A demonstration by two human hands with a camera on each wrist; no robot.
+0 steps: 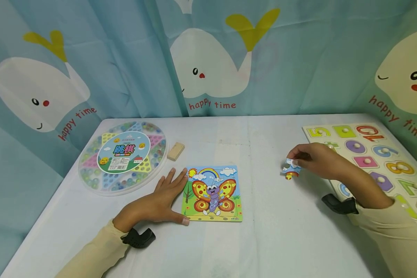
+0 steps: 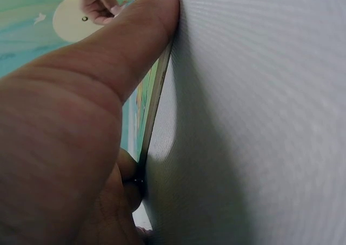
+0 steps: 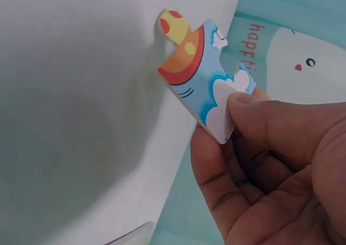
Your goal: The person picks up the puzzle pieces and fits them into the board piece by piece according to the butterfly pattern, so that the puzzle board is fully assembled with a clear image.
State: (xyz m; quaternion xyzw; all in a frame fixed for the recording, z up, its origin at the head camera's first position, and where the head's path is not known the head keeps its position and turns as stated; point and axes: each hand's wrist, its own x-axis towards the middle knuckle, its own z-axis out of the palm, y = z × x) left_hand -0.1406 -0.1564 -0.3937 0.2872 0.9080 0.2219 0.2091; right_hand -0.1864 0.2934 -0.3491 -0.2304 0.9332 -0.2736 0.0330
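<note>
My right hand (image 1: 312, 160) pinches a jigsaw puzzle piece (image 3: 201, 80) between thumb and fingers, above the right part of the table. White clouds on blue, an orange-red band and a yellow tab with red spots show on the piece. A square butterfly puzzle board (image 1: 213, 195) lies flat at the middle of the table. Along its left side my left hand (image 1: 161, 200) rests with fingers spread, the thumb (image 2: 130, 34) at the board's near edge in the left wrist view.
A round marble game box (image 1: 90, 170) lies at the left, with a small wooden block (image 1: 175, 151) beside it. On the right, partly under my right arm, is a knobbed number board (image 1: 365, 161). A whale-print curtain (image 1: 139, 58) hangs behind the white table (image 1: 264, 239).
</note>
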